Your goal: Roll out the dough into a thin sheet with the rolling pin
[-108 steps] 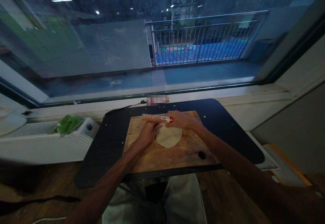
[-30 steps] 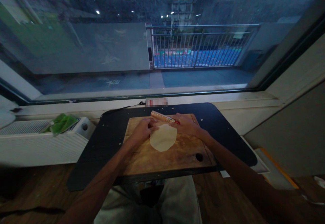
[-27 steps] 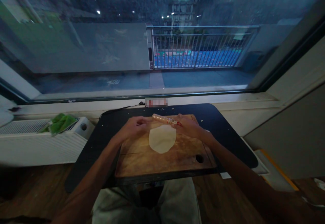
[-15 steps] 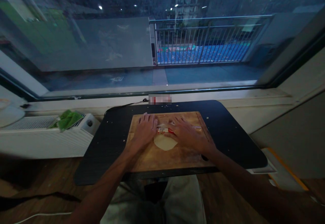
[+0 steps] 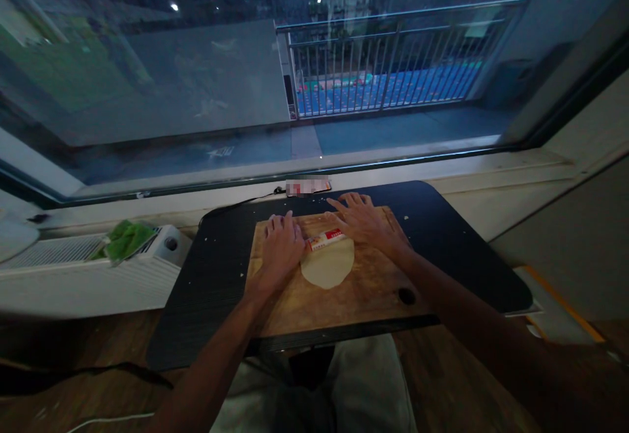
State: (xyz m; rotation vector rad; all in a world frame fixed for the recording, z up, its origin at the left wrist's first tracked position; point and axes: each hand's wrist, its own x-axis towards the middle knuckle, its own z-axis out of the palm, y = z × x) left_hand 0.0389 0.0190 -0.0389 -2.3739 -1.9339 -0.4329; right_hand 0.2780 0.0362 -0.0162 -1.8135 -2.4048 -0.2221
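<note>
A pale round of dough [image 5: 328, 266] lies flat on a wooden cutting board [image 5: 344, 302]. Across its far edge sits a thin rolling pin [image 5: 325, 240] with a red and white label. My left hand [image 5: 281, 246] lies flat with stretched fingers on the pin's left end. My right hand [image 5: 364, 220] presses flat on the pin's right end, fingers spread toward the window. Both palms rest on the pin, and only its middle shows between them.
The board sits on a black tabletop [image 5: 442, 249] dotted with dough crumbs, under a large window. A white radiator [image 5: 88, 269] at the left carries a green cloth [image 5: 125, 240]. A black cable [image 5: 236, 205] runs along the table's far edge. The board has a round hole [image 5: 406, 296].
Both hands went flat on the rolling pin and pushed it away over the dough toward the window. Earlier my left hand lifted off the board, then came back down.
</note>
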